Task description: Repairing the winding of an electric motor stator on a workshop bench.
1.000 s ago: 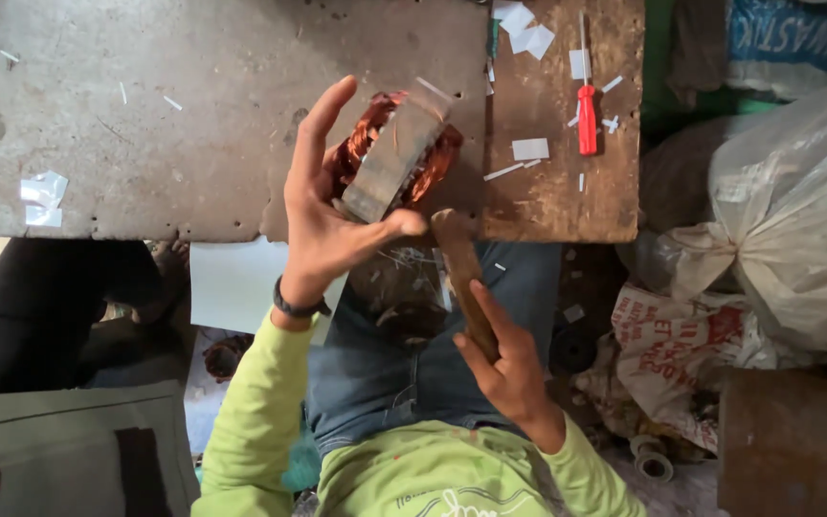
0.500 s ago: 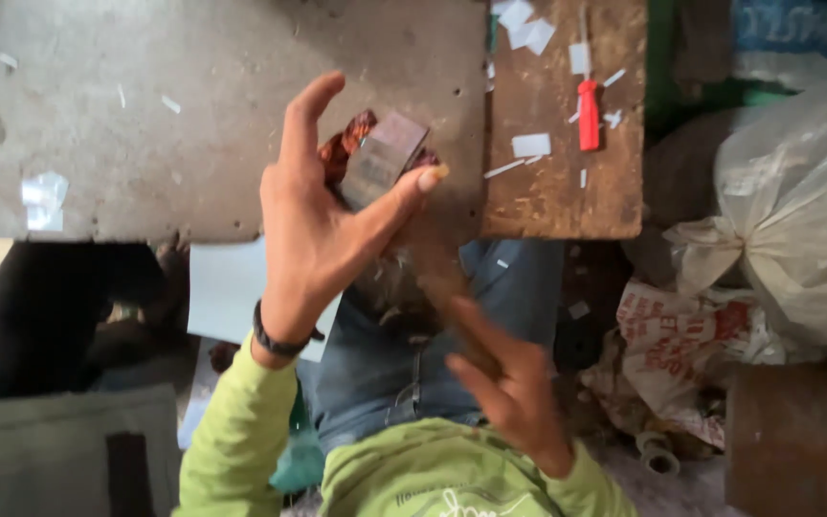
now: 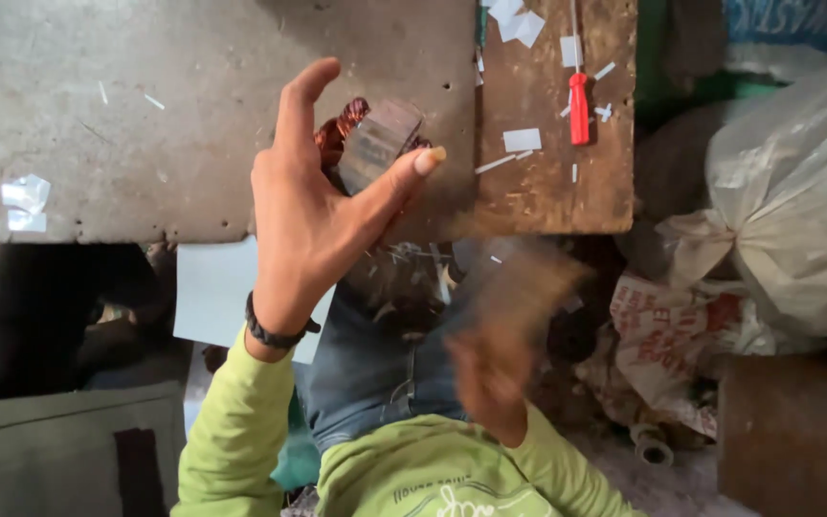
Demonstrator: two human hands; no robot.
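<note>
Left hand (image 3: 313, 215) grips the grey laminated motor core with copper windings (image 3: 370, 144), raised over the grey worktable (image 3: 145, 124). Copper remains in place. Right hand (image 3: 500, 354) blurred; grip can't be told.

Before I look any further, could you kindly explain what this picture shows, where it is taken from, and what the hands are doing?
There is no machine here: the picture comes from a camera worn on a person's head, looking down at their own two bare hands and lap. The left hand is raised over a worn grey table and holds a metal block wound with copper wire in a grip between thumb and fingers. The right hand is lower, above the jeans, and too blurred to tell what it holds. Beside the table, a wooden board carries a red screwdriver and scattered white paper scraps. Plastic sacks lie to the right.
</note>
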